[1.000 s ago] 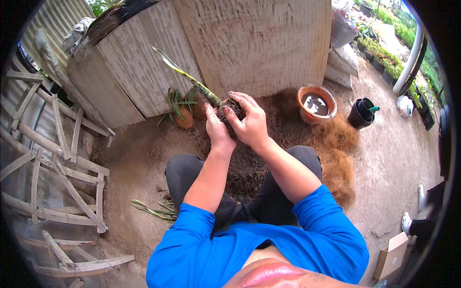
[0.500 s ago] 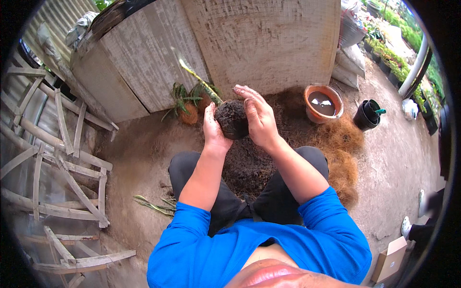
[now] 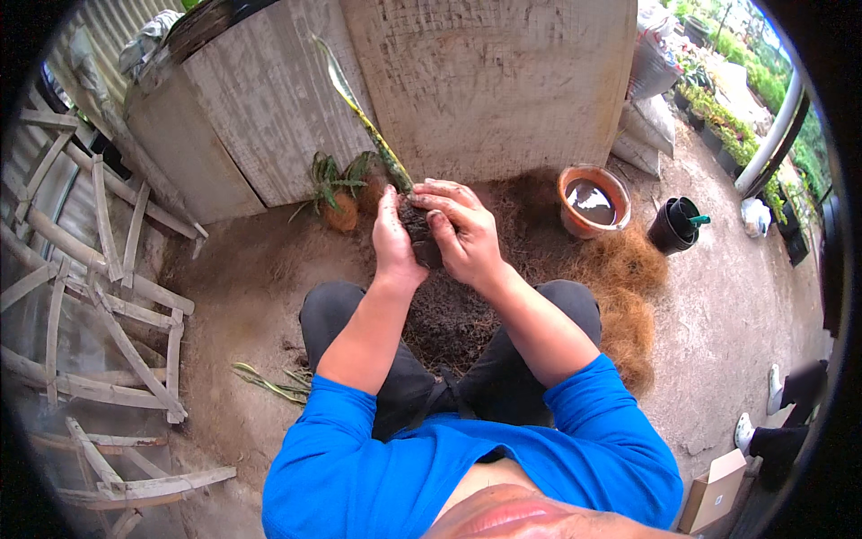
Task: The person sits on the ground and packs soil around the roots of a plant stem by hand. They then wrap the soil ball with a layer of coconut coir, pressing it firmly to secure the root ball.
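Note:
Between my two hands is a dark, moist soil ball point(image 3: 417, 226), with a long yellow-edged snake plant leaf point(image 3: 382, 148) rising from its top and leaning up to the left. My left hand point(image 3: 393, 241) cups the left side of the ball, palm against it. From the right, my right hand point(image 3: 465, 232) wraps around, its fingers bent over the top near the leaf's base and its thumb across the front. Much of the ball is covered by the hands. Below it, loose dark soil point(image 3: 449, 319) lies heaped on the ground between my knees.
A clay pot of murky water point(image 3: 593, 202) stands right of the soil, with stacked black pots point(image 3: 675, 225) beyond. Brown fibre point(image 3: 627, 314) lies by my right knee. Coconut-shell planters point(image 3: 339, 212) stand by the boards. Cut leaves point(image 3: 269, 382) and a wooden frame point(image 3: 135, 310) are left.
My right hand has gone from flat, with stretched fingers, to curled over the soil ball's top. The ball is now more covered, and the leaf shows more of its length.

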